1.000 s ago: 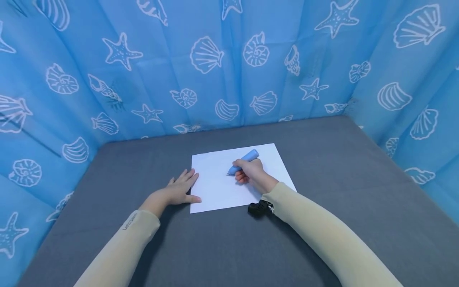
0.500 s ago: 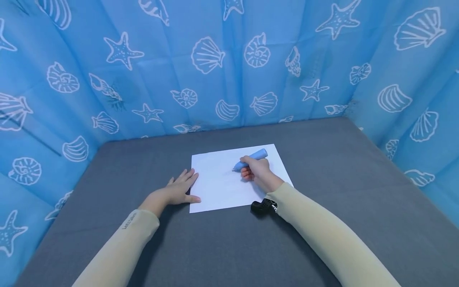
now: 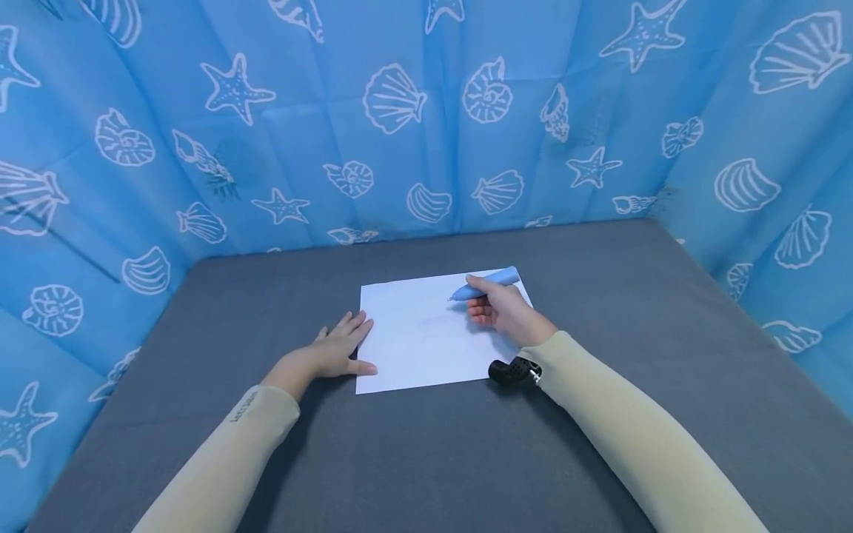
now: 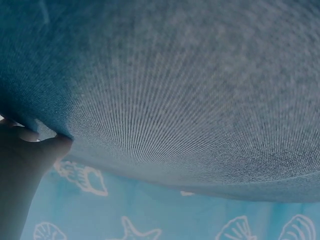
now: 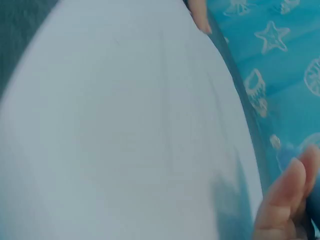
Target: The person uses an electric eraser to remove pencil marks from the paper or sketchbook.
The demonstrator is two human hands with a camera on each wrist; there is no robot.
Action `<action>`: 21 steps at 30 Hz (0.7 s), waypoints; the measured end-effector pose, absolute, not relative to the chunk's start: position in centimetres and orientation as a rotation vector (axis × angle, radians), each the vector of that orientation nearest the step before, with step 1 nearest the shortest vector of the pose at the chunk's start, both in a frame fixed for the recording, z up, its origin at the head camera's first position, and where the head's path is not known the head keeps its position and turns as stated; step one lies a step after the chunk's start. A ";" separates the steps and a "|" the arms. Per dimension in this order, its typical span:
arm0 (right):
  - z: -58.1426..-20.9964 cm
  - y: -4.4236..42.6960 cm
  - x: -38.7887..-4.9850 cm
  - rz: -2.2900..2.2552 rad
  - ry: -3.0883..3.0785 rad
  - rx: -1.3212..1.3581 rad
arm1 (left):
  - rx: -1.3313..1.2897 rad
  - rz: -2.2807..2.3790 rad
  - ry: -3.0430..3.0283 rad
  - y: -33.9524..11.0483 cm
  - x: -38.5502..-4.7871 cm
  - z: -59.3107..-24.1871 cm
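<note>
- Pinched in right hand (image 3: 509,311), over far right part of paper (image 3: 413,348): blue pen (image 3: 501,277); tip contact unclear.
- Judged light, stiff, perhaps slippery; best gripped near tip.
- Spread on paper's left edge, grasping nothing: left hand (image 3: 329,355).
- Likely thin, easily creased: paper.

High head view faces forward and down; 2 close wrist views share the curtain (image 3: 426,122)
</note>
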State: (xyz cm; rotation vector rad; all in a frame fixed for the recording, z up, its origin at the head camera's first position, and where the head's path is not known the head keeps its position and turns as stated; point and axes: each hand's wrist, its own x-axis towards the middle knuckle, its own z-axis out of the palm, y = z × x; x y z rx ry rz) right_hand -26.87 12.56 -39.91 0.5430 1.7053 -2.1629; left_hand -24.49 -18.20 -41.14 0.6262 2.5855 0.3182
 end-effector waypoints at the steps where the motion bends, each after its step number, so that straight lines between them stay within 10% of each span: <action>1: -39.8 12.9 -27.0 -2.143 1.702 0.520 | 0.626 0.323 2.587 -18.2 -24.5 -41.1; 21: -40.6 18.3 -29.4 -1.903 1.796 0.514 | 0.619 0.301 2.581 -18.1 -24.4 -41.1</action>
